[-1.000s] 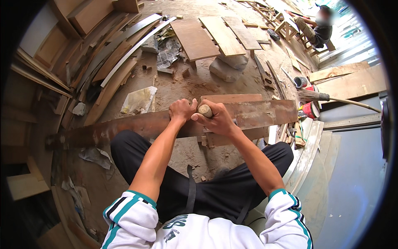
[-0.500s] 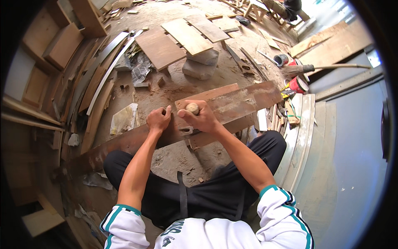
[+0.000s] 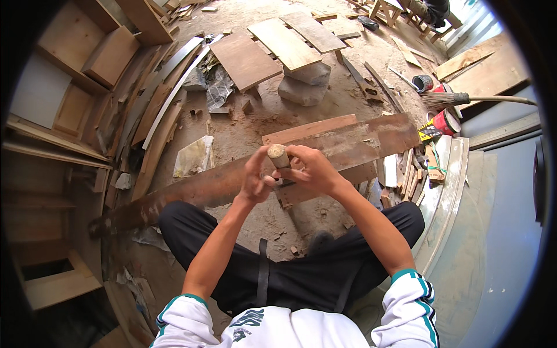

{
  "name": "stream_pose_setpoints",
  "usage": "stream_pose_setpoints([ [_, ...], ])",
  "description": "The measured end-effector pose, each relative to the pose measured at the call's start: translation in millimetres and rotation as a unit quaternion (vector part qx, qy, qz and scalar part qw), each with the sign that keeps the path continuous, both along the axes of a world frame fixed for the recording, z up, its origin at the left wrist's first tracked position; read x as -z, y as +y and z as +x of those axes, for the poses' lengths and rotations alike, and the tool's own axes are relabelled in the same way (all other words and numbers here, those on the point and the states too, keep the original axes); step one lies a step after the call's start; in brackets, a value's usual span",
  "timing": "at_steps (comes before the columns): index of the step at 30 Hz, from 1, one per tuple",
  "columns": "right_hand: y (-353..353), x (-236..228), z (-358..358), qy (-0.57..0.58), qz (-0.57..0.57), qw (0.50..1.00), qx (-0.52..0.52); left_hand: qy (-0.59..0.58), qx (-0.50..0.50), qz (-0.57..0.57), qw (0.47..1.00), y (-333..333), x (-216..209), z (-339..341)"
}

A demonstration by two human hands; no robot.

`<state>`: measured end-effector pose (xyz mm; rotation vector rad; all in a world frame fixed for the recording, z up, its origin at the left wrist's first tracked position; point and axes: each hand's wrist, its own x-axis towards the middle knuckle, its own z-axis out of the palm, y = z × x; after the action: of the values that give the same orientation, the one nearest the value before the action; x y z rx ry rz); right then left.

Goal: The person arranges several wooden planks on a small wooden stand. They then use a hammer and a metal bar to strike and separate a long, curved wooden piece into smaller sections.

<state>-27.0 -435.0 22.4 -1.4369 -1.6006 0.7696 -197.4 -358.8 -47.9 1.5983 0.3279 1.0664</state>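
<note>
Both my hands meet in front of me around a short, round wooden handle (image 3: 279, 155), its pale blunt end turned up. My left hand (image 3: 255, 178) is at its left side, fingers curled in. From the right, my right hand (image 3: 311, 170) grips it between thumb and fingers. What the handle's lower end joins is hidden. Beneath the hands a long, worn brown plank (image 3: 197, 184) runs slantwise from lower left to upper right. A smaller reddish-brown board (image 3: 325, 126) lies along its far edge.
Flat boards (image 3: 246, 61) rest beyond the plank, near stacked stone blocks (image 3: 304, 90). Wood strips line the left, beside wooden cabinets (image 3: 110, 57). To the right are a brush (image 3: 444, 100), a red can (image 3: 447, 123) and a handsaw (image 3: 355, 75). Another person (image 3: 432, 11) is at the far right.
My left hand has come off the plank and moved right to the handle. The right hand has shifted from a fist around the handle to a thumb-and-finger grip. The view has shifted.
</note>
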Motion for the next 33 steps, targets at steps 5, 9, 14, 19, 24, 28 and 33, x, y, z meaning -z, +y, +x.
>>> stream_pose_setpoints([
  [5, -10, 21, 20, 0.010, -0.012, 1.000, -0.026, 0.168, 0.006, 0.130, 0.977, -7, 3, 13],
  [9, -13, 30, 40, -0.030, -0.027, 0.999, -0.011, 0.270, 0.010, 0.029, 0.962, -9, 9, 12],
  [14, -7, 40, 56, -0.113, -0.023, 0.993, 0.023, 0.331, -0.018, 0.037, 0.943, -11, 18, 18],
  [19, -29, 19, 109, -0.117, -0.019, 0.991, 0.055, 0.299, -0.070, 0.039, 0.951, -18, 17, 25],
  [24, -133, -10, 213, -0.111, -0.009, 0.954, 0.277, 0.291, -0.057, 0.056, 0.953, -16, 21, 26],
  [28, -228, -40, 250, -0.200, -0.122, 0.878, 0.417, 0.316, -0.025, 0.047, 0.947, -15, 14, 25],
  [33, -276, -73, 210, -0.195, -0.210, 0.873, 0.396, 0.346, -0.006, 0.063, 0.936, -13, 8, 26],
])
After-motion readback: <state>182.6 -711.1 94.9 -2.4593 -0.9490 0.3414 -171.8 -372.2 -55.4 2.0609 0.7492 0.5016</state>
